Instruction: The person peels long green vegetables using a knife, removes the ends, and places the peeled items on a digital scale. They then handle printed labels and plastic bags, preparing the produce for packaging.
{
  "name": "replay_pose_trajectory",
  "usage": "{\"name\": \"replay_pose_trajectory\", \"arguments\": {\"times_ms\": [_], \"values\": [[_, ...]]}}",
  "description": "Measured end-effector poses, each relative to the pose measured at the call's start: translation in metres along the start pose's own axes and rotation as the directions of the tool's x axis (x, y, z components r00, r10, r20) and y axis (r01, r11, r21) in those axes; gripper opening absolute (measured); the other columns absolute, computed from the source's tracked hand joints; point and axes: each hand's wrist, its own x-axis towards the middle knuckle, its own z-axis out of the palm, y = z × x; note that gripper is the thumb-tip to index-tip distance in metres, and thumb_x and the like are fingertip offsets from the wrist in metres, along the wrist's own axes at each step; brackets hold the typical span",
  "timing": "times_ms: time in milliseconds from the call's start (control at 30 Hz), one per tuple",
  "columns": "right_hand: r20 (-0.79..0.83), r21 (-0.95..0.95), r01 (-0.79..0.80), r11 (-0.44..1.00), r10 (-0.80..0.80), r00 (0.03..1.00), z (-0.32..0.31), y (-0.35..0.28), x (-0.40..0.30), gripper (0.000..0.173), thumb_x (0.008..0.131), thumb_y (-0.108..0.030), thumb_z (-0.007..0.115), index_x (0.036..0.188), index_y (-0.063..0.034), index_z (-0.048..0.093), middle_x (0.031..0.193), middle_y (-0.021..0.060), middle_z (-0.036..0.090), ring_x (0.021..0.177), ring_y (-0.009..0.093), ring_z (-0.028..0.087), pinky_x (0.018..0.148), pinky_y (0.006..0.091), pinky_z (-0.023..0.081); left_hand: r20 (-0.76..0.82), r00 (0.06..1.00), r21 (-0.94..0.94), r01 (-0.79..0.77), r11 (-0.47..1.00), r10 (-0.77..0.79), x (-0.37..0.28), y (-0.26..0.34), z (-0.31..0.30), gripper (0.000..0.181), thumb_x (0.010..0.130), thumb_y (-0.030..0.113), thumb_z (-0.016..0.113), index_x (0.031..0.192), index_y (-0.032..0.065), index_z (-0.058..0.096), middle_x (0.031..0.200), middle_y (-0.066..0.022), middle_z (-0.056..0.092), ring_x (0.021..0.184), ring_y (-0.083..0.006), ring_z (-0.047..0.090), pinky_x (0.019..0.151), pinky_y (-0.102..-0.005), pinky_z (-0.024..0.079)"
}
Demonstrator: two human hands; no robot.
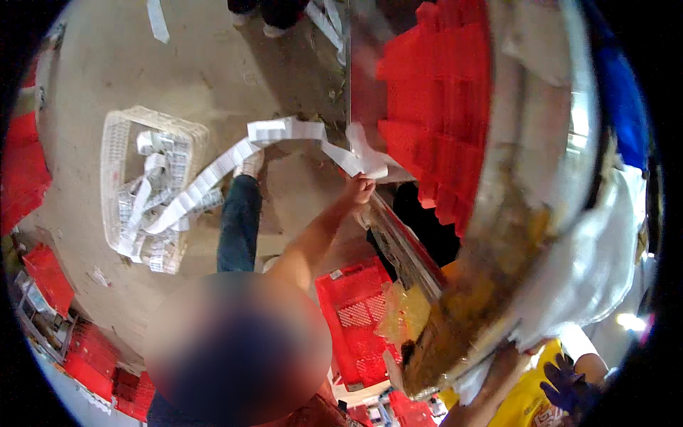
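My right hand [360, 191] pinches a long strip of white labels [232, 155]. From there the strip arcs across to a white plastic basket [109, 176] on the floor. Creased folds divide it into small segments, and a loose end [363, 149] curls up just above my fingers. Inside the basket lies a tangle of further printed label strips [152, 203]. A stack of red plastic crates [432, 107] stands immediately right of my hand. My left hand is out of view; a blurred patch covers the area before my body.
A red crate [349, 320] with yellowish film [400, 315] lies below my arm. Wrapped goods [576, 267] bulge at the right. A co-worker in yellow wears a dark glove [565, 379]. Another person's feet [272, 29] stand at the top. Label scraps [157, 21] litter the floor.
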Motion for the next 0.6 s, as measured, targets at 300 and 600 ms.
{"name": "replay_pose_trajectory", "arguments": {"times_ms": [300, 600], "values": [[-0.018, -0.104, 0.047, 0.993, -0.049, 0.999, -0.001, -0.038, 0.1, 0.042, 0.093, -0.018, 0.042, 0.132, -0.0049, 0.042, 0.135, 0.0181, 0.039, 0.126, 0.032, 0.035, 0.105, 0.0416, 0.026, -0.046, 0.922, -0.802, 0.195, 0.565, -0.384, -0.106, 0.177, -0.392, 0.024, 0.094, 0.018, 0.047, 0.103, 0.0011, 0.06, 0.101, -0.0007, 0.058, 0.103, -0.0128, 0.051, 0.091, -0.0288, 0.038], [0.34, 0.414, -0.048, 0.909, -0.106, 0.934, -0.058, -0.187, 0.104, 0.055, 0.081, -0.015, 0.063, 0.127, 0.0031, 0.041, 0.124, 0.021, 0.049, 0.121, 0.034, 0.039, 0.103, 0.0439, 0.027, -0.109, 0.975, -0.806, 0.026, 0.591, -0.192, -0.138, 0.331, -0.605, 0.025, 0.091, 0.024, 0.051, 0.111, 0.0106, 0.057, 0.094, 0.0041, 0.055, 0.077, -0.0055, 0.049, 0.069, -0.0231, 0.042]]}}
